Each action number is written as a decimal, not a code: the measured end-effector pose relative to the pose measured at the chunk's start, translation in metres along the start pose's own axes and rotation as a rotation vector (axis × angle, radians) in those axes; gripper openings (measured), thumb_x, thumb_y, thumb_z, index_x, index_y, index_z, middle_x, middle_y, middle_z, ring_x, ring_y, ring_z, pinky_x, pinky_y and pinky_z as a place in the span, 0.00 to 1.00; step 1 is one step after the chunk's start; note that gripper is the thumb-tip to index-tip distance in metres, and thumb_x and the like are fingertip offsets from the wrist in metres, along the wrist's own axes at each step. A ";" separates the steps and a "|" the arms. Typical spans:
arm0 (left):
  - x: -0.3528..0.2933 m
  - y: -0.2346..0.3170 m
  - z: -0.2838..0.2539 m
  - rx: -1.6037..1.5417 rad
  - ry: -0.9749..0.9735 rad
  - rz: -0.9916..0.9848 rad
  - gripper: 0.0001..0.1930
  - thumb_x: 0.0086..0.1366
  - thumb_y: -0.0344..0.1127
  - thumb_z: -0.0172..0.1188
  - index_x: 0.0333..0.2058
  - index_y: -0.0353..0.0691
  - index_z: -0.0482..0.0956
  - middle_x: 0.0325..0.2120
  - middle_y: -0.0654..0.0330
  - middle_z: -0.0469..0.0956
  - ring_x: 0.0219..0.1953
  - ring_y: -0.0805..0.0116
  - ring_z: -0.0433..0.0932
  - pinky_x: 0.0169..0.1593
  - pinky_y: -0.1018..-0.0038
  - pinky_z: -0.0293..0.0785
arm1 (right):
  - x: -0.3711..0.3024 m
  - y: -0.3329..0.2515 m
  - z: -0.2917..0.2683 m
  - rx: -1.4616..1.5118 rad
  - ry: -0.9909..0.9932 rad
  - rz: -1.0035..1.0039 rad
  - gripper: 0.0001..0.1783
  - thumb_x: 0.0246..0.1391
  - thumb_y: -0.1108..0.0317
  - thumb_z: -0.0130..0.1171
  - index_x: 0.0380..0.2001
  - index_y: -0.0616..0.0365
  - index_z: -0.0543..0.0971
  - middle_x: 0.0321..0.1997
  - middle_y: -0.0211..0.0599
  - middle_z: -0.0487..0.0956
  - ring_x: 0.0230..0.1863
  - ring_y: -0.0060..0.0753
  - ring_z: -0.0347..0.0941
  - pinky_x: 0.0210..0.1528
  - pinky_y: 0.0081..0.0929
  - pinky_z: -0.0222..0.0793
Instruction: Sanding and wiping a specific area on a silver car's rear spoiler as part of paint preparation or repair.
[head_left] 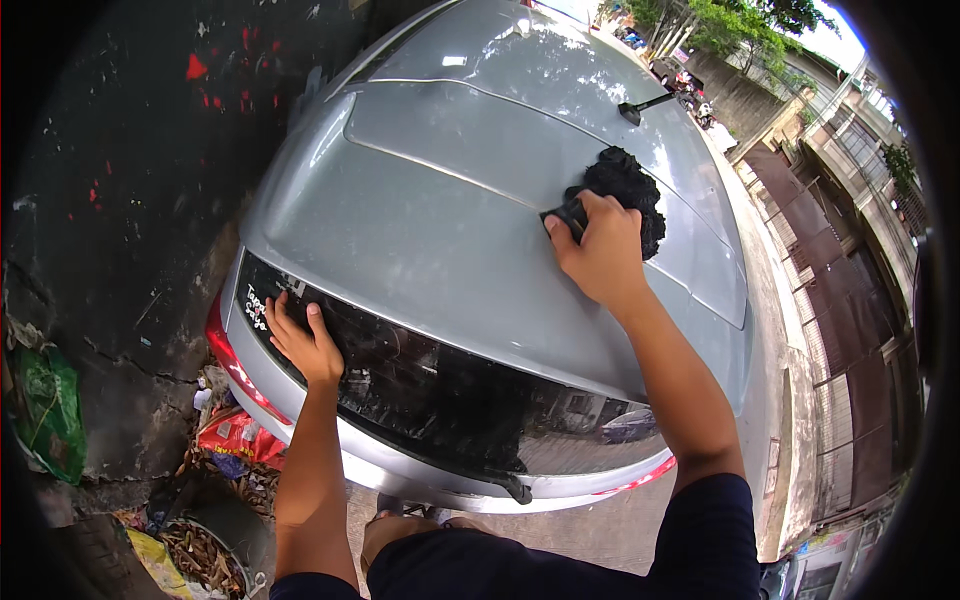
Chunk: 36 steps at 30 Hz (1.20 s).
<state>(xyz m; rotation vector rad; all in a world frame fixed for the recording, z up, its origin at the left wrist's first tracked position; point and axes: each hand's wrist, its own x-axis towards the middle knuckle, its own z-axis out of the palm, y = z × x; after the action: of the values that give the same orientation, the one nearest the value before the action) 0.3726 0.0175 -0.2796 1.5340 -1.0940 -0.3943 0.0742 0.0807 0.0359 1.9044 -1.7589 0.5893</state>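
Note:
A silver-grey car [430,235] fills the middle, seen from above its rear. My right hand [605,245] grips a bunched black cloth [625,185] and presses it onto the right part of the roof. Part of the cloth fans out beyond my fingers. My left hand [305,340] lies on the dark rear window [430,390] near its left end, fingers spread, beside white lettering on the glass. It holds nothing. Below the window, the rear wiper [515,488] shows near the lower edge.
A short black antenna [640,107] stands up from the roof beyond the cloth. Left of the car is a dark wall [130,190], with a green plastic bag [50,415], a red bag [240,437] and a bucket of dry leaves [205,555] below. A street and brown gates run along the right.

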 end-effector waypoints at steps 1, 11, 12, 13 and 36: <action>0.004 -0.006 -0.005 0.011 0.008 0.000 0.34 0.78 0.59 0.50 0.72 0.44 0.65 0.78 0.48 0.54 0.80 0.45 0.52 0.78 0.37 0.36 | -0.013 -0.008 -0.001 0.014 -0.001 -0.004 0.19 0.54 0.59 0.73 0.22 0.60 0.77 0.24 0.44 0.79 0.35 0.49 0.76 0.45 0.44 0.61; 0.000 -0.003 -0.003 0.007 0.024 0.005 0.34 0.78 0.60 0.50 0.72 0.44 0.65 0.78 0.47 0.54 0.80 0.44 0.52 0.78 0.37 0.35 | -0.009 0.002 -0.014 -0.022 -0.144 -0.005 0.20 0.53 0.56 0.74 0.38 0.62 0.86 0.27 0.40 0.81 0.39 0.45 0.77 0.50 0.43 0.62; 0.004 -0.006 -0.004 0.014 0.038 0.005 0.34 0.78 0.60 0.50 0.72 0.44 0.65 0.78 0.47 0.54 0.80 0.44 0.52 0.78 0.37 0.35 | -0.003 0.002 -0.008 -0.011 -0.141 -0.016 0.20 0.53 0.56 0.74 0.38 0.62 0.86 0.27 0.40 0.81 0.39 0.45 0.77 0.50 0.43 0.62; 0.003 -0.003 -0.002 0.021 0.036 0.006 0.34 0.79 0.60 0.49 0.72 0.44 0.65 0.78 0.48 0.55 0.80 0.45 0.52 0.78 0.38 0.36 | 0.003 0.007 -0.007 -0.008 -0.119 -0.053 0.21 0.53 0.56 0.75 0.40 0.63 0.86 0.28 0.40 0.82 0.41 0.44 0.77 0.51 0.43 0.62; 0.002 -0.003 -0.006 0.001 0.009 -0.023 0.34 0.78 0.61 0.51 0.72 0.45 0.65 0.78 0.49 0.55 0.80 0.46 0.52 0.79 0.39 0.35 | 0.037 0.013 -0.010 0.082 -0.211 -0.211 0.15 0.55 0.56 0.76 0.36 0.54 0.84 0.29 0.36 0.79 0.39 0.40 0.74 0.52 0.40 0.60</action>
<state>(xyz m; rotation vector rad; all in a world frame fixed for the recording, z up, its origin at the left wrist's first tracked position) 0.3798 0.0193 -0.2797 1.5488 -1.0701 -0.4021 0.0641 0.0563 0.0669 2.2454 -1.6484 0.4004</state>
